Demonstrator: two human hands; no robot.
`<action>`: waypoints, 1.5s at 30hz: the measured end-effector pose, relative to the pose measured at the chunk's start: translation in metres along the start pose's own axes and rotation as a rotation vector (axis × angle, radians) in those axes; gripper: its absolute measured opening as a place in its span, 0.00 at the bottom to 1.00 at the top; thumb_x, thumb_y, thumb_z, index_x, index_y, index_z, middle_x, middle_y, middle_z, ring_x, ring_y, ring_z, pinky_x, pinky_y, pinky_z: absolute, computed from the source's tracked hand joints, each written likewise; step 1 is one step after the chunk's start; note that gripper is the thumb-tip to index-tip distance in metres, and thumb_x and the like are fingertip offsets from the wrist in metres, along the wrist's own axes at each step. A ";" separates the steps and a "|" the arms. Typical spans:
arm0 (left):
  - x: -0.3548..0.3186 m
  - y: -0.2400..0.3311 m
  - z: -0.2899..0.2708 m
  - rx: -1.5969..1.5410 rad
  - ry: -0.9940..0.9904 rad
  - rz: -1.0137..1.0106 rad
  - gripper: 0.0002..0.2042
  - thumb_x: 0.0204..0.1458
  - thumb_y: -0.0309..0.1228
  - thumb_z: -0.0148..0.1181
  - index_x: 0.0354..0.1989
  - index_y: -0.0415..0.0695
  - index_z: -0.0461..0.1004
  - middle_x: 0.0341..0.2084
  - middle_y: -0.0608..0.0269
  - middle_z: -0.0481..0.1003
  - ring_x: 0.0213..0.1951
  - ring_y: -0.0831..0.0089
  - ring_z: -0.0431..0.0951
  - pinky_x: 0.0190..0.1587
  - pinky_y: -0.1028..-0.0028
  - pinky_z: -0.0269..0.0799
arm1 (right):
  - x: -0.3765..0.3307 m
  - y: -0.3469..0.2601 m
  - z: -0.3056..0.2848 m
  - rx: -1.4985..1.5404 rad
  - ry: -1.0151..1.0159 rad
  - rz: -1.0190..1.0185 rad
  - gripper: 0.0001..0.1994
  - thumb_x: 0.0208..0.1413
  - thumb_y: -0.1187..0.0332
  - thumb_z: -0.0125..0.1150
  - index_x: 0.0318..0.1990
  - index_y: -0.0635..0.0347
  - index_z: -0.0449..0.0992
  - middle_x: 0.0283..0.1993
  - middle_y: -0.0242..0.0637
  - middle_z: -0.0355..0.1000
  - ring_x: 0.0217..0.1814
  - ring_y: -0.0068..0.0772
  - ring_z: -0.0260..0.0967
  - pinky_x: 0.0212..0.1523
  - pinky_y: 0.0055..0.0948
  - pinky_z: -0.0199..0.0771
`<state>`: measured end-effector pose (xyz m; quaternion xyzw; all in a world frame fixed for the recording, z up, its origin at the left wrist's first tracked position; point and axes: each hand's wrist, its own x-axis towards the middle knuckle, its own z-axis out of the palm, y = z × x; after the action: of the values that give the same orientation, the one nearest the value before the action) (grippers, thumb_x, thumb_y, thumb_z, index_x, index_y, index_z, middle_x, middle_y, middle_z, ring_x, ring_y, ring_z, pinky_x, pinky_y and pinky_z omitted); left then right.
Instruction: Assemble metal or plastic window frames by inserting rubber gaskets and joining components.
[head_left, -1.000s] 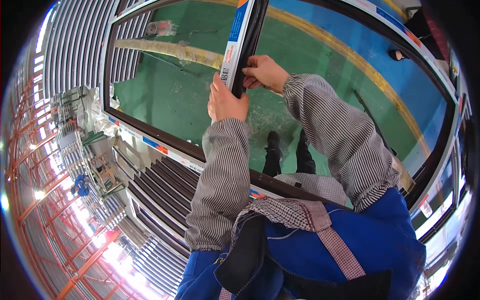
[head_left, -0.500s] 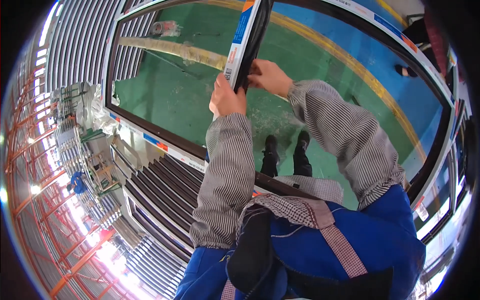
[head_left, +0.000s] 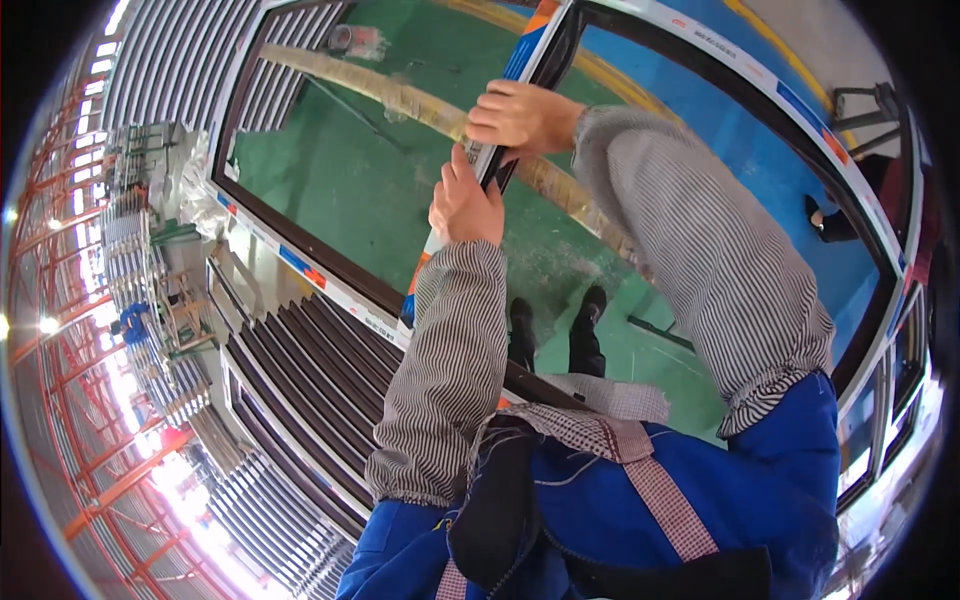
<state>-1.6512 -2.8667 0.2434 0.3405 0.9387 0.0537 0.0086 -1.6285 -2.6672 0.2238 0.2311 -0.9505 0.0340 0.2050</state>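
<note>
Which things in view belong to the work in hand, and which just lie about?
In use:
- crossbar, held by left hand and right hand
- large frame around it

Apparently lying about:
- dark profiles, lower left
- crumpled clear plastic

Factory workshop, with red steel beams [head_left: 130, 492], rows of metal profiles [head_left: 190, 65], green floor [head_left: 300, 150].
</note>
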 end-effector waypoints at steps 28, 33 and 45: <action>0.014 -0.021 -0.002 -0.287 -0.025 0.093 0.28 0.47 0.35 0.65 0.58 0.44 0.63 0.49 0.53 0.72 0.50 0.52 0.73 0.49 0.56 0.70 | 0.013 -0.130 0.045 1.298 0.821 1.655 0.13 0.52 0.71 0.63 0.41 0.70 0.71 0.29 0.42 0.74 0.29 0.30 0.75 0.27 0.29 0.75; 0.014 -0.015 -0.001 -0.247 -0.008 0.080 0.26 0.47 0.34 0.65 0.56 0.44 0.65 0.47 0.54 0.74 0.49 0.51 0.74 0.48 0.57 0.70 | 0.017 -0.132 0.055 0.885 0.798 1.631 0.11 0.53 0.74 0.62 0.42 0.70 0.70 0.30 0.39 0.75 0.27 0.24 0.73 0.26 0.24 0.75; 0.018 -0.018 -0.006 -0.315 -0.043 0.062 0.22 0.47 0.35 0.65 0.50 0.42 0.71 0.44 0.53 0.75 0.45 0.53 0.76 0.46 0.59 0.71 | 0.010 -0.121 0.041 1.611 0.930 1.588 0.13 0.52 0.78 0.62 0.44 0.68 0.69 0.32 0.34 0.72 0.29 0.23 0.71 0.30 0.23 0.75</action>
<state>-1.6770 -2.8698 0.2480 0.3649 0.9072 0.1933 0.0805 -1.5969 -2.7852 0.1869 -0.3864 -0.3708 0.8080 0.2456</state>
